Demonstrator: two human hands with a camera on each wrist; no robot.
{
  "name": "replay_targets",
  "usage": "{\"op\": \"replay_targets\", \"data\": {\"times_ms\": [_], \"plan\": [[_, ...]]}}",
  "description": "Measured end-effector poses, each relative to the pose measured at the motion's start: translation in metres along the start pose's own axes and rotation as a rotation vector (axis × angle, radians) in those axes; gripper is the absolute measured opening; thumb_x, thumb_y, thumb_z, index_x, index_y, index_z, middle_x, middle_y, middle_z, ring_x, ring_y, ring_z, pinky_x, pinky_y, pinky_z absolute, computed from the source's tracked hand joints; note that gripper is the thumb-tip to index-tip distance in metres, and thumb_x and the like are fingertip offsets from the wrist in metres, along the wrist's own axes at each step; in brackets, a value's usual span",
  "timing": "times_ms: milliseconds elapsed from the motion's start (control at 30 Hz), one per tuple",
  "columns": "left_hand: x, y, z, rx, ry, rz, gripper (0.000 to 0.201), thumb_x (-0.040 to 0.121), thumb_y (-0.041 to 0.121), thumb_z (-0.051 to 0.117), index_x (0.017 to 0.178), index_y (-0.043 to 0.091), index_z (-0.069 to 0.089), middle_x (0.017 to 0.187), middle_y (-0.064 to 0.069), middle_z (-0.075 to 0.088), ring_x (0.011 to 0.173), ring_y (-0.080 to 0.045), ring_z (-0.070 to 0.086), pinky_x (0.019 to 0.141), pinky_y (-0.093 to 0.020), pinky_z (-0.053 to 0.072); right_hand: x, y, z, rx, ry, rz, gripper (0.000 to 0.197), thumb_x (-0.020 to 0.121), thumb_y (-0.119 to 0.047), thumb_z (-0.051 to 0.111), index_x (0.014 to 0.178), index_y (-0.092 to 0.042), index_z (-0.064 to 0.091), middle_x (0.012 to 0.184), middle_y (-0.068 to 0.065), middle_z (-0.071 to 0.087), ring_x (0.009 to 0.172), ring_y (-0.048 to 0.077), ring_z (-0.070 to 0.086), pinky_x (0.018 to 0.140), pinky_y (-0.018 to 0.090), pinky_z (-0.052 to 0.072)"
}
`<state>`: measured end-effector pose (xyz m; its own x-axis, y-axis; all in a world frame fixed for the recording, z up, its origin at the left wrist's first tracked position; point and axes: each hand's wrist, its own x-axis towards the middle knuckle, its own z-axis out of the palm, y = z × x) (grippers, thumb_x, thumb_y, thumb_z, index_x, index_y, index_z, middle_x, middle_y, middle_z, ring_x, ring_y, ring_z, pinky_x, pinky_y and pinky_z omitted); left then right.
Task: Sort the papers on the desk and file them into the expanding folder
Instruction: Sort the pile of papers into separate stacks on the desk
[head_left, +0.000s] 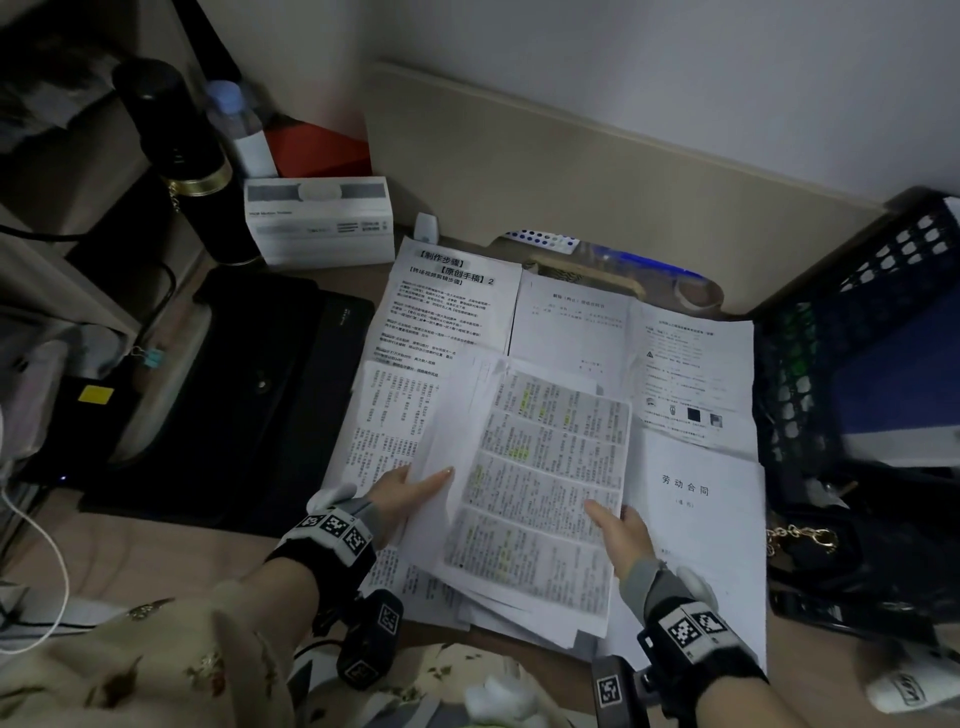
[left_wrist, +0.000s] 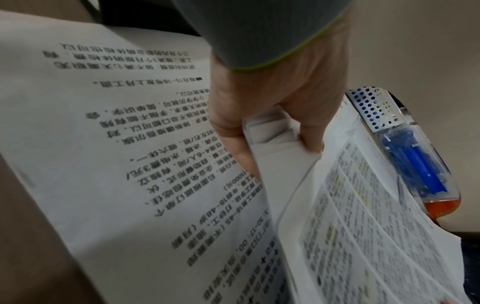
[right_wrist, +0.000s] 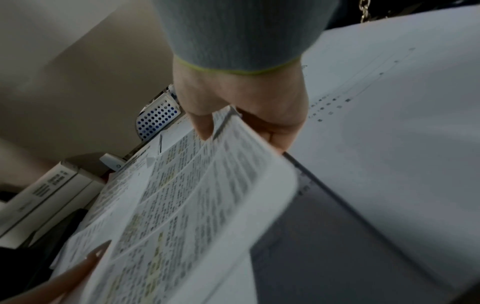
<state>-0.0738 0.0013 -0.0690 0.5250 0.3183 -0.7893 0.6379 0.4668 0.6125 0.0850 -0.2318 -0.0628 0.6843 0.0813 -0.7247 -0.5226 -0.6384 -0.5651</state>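
Both the left hand (head_left: 402, 488) and the right hand (head_left: 618, 535) pinch the highlighted sheets (head_left: 540, 488) by their side edges, above the spread papers (head_left: 696, 483), and I think the loose lower sheets could slip from between the fingers because the grip is thin.

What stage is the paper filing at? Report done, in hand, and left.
Done: nothing visibly filed; the black expanding folder lies closed. In hand: left hand and right hand hold a highlighted sheaf. Left: the labour contract and other sheets remain spread out.
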Motion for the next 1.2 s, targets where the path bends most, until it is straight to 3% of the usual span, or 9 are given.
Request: {"op": "replay_targets", "data": {"times_ms": [100,267,533,600,733,867,1000,1100,1200], "plan": [[0.001,-0.001,-0.001,0.032,-0.003,-0.017,0.053,0.076,0.039,0.079,0.119,0.012,0.061,0.103,-0.01,0.072,0.093,-0.029,0.068,0.078,-0.046,0.057,0.002,0.0,0.006,0.064,-0.088,0.003,0.075,0.085,-0.034,0.066,0.146,-0.011,0.03,0.148,0.005,0.038,0.135,0.029,0.037,0.112,0.046,0.03],[0.001,0.0,-0.002,0.056,-0.023,-0.045,0.077,0.048,0.051,0.092,0.111,0.016,0.066,0.095,-0.007,0.076,0.091,-0.03,0.071,0.081,-0.055,0.056,0.008,0.008,0.01,0.052,-0.125,-0.012,0.081,0.076,-0.034,0.076,0.141,-0.005,0.037,0.141,0.011,0.047,0.128,0.031,0.046,0.109,0.05,0.034],[0.003,0.005,-0.001,-0.004,0.043,-0.044,0.063,0.085,0.053,0.064,0.126,0.005,0.057,0.112,-0.015,0.069,0.099,-0.034,0.067,0.089,-0.049,0.055,0.001,-0.002,-0.014,0.099,-0.005,-0.09,0.023,0.087,-0.009,0.065,0.108,-0.003,0.062,0.109,0.015,0.066,0.097,0.03,0.062,0.093,0.043,0.049],[0.002,0.007,0.001,-0.011,0.027,-0.049,0.06,0.088,0.051,0.062,0.126,0.004,0.056,0.11,-0.017,0.069,0.096,-0.034,0.068,0.084,-0.047,0.057,0.007,0.004,-0.024,0.108,0.041,-0.071,0.025,0.087,-0.012,0.066,0.11,-0.005,0.058,0.112,0.014,0.063,0.101,0.03,0.059,0.094,0.041,0.046],[-0.002,0.009,0.003,0.066,-0.045,-0.023,0.053,0.079,0.042,0.076,0.119,0.012,0.06,0.103,-0.011,0.072,0.092,-0.029,0.07,0.071,-0.04,0.059,0.014,0.016,-0.037,0.203,0.117,-0.017,0.073,0.079,-0.023,0.074,0.139,-0.001,0.038,0.14,0.011,0.047,0.128,0.032,0.045,0.107,0.05,0.036],[-0.001,0.007,0.006,0.06,-0.075,0.005,0.055,0.073,0.029,0.083,0.119,0.012,0.058,0.107,-0.012,0.07,0.096,-0.031,0.068,0.074,-0.045,0.059,0.016,0.018,-0.045,0.294,0.159,-0.016,0.068,0.083,-0.02,0.071,0.14,-0.002,0.038,0.141,0.008,0.045,0.13,0.032,0.042,0.106,0.046,0.035],[-0.004,0.012,0.01,0.002,0.024,0.108,0.031,0.082,0.025,0.076,0.104,0.013,0.058,0.098,-0.011,0.067,0.084,-0.025,0.065,0.062,-0.032,0.055,0.017,0.014,-0.049,0.364,0.199,0.002,0.054,0.088,-0.011,0.065,0.136,-0.002,0.043,0.135,0.011,0.051,0.123,0.031,0.048,0.101,0.04,0.039],[0.001,0.017,-0.002,-0.118,0.071,0.155,0.033,0.079,0.027,0.078,0.105,0.015,0.064,0.105,-0.009,0.07,0.095,-0.025,0.066,0.081,-0.037,0.054,0.023,0.015,-0.055,0.438,0.227,0.022,0.049,0.088,-0.009,0.062,0.134,-0.001,0.047,0.129,0.008,0.055,0.109,0.028,0.054,0.091,0.034,0.04],[0.005,0.026,-0.015,-0.294,0.175,0.177,0.048,0.071,0.028,0.085,0.111,0.01,0.065,0.104,-0.008,0.073,0.1,-0.027,0.068,0.096,-0.044,0.051,0.024,0.014,-0.059,0.394,0.29,0.02,0.05,0.088,-0.008,0.062,0.135,0.003,0.045,0.133,0.017,0.053,0.116,0.033,0.053,0.098,0.038,0.041]]}}
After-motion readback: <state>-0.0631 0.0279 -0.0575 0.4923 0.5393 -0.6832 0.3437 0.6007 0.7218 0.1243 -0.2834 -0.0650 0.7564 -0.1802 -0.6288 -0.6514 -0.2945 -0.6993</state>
